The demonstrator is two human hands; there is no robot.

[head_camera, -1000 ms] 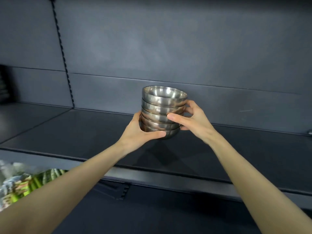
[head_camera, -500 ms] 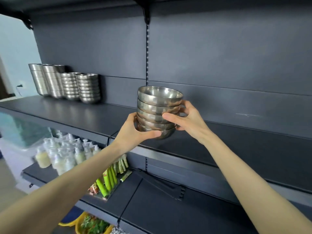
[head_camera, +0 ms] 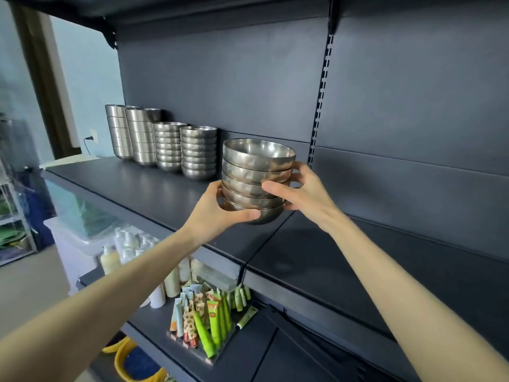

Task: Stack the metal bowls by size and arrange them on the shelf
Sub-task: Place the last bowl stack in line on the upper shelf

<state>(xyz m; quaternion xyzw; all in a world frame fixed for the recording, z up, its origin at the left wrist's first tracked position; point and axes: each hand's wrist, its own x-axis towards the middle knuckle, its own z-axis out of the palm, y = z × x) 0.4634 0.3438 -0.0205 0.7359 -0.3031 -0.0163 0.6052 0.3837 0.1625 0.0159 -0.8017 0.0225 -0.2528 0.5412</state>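
Note:
I hold a stack of several nested metal bowls (head_camera: 257, 166) in the air, just above the dark shelf (head_camera: 154, 188). My left hand (head_camera: 217, 213) cups the stack's lower left side, thumb under the bottom bowl. My right hand (head_camera: 300, 188) grips the right side, thumb across the front and fingers behind. Further left on the same shelf stand several other stacks of metal bowls: two tall ones (head_camera: 132, 136) at the far left, then two stacks of smaller bowls (head_camera: 198, 153), the nearest just left of the stack I hold.
The shelf's right section (head_camera: 371, 260) is bare, with the dark back panel (head_camera: 385, 111) close behind. A slotted upright (head_camera: 321, 92) runs down the panel. On the lower shelf stand white bottles (head_camera: 124, 249) and a tray of tubes (head_camera: 209, 312). Another shelf hangs overhead.
The view has swung left and the held stack has travelled left along the shelf, so the other bowl stacks now stand close beside it. Both hands keep the same grip.

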